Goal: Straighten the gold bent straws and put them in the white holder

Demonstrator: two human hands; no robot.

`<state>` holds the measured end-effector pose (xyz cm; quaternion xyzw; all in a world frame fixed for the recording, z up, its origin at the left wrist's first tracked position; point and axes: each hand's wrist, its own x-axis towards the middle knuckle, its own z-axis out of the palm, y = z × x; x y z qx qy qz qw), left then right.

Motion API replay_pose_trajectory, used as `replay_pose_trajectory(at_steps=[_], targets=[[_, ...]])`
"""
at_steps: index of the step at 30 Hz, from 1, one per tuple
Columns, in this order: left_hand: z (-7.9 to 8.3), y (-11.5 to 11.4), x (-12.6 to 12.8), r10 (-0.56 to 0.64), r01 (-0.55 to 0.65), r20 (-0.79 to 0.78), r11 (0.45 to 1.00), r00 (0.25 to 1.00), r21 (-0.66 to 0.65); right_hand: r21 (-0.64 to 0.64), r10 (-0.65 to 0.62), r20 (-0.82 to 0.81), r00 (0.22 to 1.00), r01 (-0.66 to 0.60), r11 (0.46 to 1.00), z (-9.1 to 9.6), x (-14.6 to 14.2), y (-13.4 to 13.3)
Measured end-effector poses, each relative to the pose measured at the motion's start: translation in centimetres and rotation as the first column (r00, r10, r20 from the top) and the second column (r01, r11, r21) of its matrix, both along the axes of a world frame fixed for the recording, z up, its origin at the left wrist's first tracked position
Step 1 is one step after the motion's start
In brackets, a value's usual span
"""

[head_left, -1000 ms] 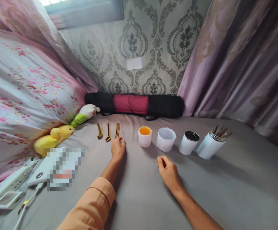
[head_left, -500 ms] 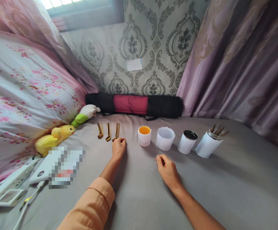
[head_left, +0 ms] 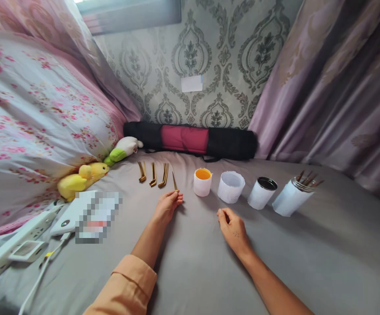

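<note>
Right hand point(head_left: 235, 232): curled closed, nothing visible in it, though palm side hidden. Left hand point(head_left: 168, 207), nearer the stick: pinched closed on a thin pointed gold stick point(head_left: 174, 181). Stick runs forward from the fingertips point(head_left: 179, 197), long axis pointing away, right of three bent gold bundles point(head_left: 153, 176).

Twelve o'clock: damask wallpaper point(head_left: 224, 56), dark grey on pale grey. Two o'clock: mauve curtain point(head_left: 294, 92), tan motifs. Ten o'clock: white fabric point(head_left: 29, 109), pink blossoms. Near centre, eight o'clock: gold-toned slim rods point(head_left: 165, 173); five o'clock: white cup point(head_left: 202, 189), orange interior.
</note>
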<state>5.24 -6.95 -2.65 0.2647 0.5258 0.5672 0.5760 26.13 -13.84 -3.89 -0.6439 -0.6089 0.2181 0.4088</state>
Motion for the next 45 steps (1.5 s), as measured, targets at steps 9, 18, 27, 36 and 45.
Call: replay_pose_trajectory(at_steps=[9, 18, 27, 36, 45], targets=[[0.4, -2.7, 0.9, -0.083, 0.083, 0.197, 0.996, 0.977, 0.008, -0.004, 0.011, 0.001, 1.000, -0.011, 1.000, 0.0, -0.1, 0.0], [0.2, -4.8, 2.3, -0.174, 0.157, 0.211, 0.983, 0.962, 0.098, 0.010, 0.012, 0.025, 1.000, -0.012, 1.000, 0.1, -0.1, -0.1], [-0.1, -6.1, 2.6, -0.232, 0.208, 0.126, 0.963, 0.965, 0.172, 0.040, 0.027, -0.012, 1.000, -0.027, 0.999, -0.1, -0.2, -0.1], [-0.3, -6.4, 2.6, -0.236, 0.228, 0.002, 0.940, 0.972, 0.253, 0.047, 0.037, -0.061, 0.997, -0.034, 0.998, -0.2, -0.2, -0.3], [0.9, -7.2, 3.2, -0.181, 0.225, -0.176, 0.934, 0.968, 0.277, 0.045, 0.047, -0.071, 0.996, -0.044, 0.998, 0.0, 0.0, -0.4]])
